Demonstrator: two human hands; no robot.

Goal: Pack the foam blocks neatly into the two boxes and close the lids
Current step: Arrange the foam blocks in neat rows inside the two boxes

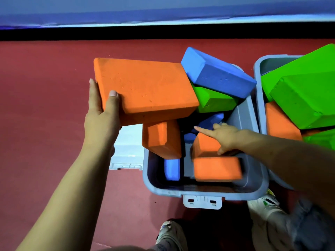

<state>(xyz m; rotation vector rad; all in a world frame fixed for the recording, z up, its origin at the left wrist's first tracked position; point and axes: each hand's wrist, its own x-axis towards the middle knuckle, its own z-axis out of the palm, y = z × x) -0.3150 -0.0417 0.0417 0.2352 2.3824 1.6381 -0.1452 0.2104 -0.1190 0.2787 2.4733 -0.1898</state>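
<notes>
Nearest, the person's shoes (pixel 170 232) are standing on the red floor (pixel 45 87) just behind the near box (pixel 199 193), whose latch tab is facing them. The packing step is under way: this box is holding a jumble, not a neat layer.

The right hand (pixel 226 136) is reaching down into the box, fingers curled over the top of a small orange block (pixel 206 144), with the forefinger sticking out toward the left; another orange block (pixel 217 168) is lying just nearer, blurred. A blue block (pixel 172 169) is standing low by the left wall, and an orange one (pixel 161 140) is leaning above it.

The left hand (pixel 101 116) is holding a large orange block (pixel 145 87) by its near-left corner, thumb on top and fingers underneath, raised over the box's left rim. A white lid (pixel 126 151) is lying on the floor beneath.

Farther in, a green block (pixel 213 100) and a tilted blue block (pixel 217 75) are piling above the rim. At the right, the second box (pixel 258 78) is overflowing with green blocks (pixel 304 98) and an orange one (pixel 279 122).

Next, the loose pieces probably need laying flat so the raised block fits and the lids can shut.
</notes>
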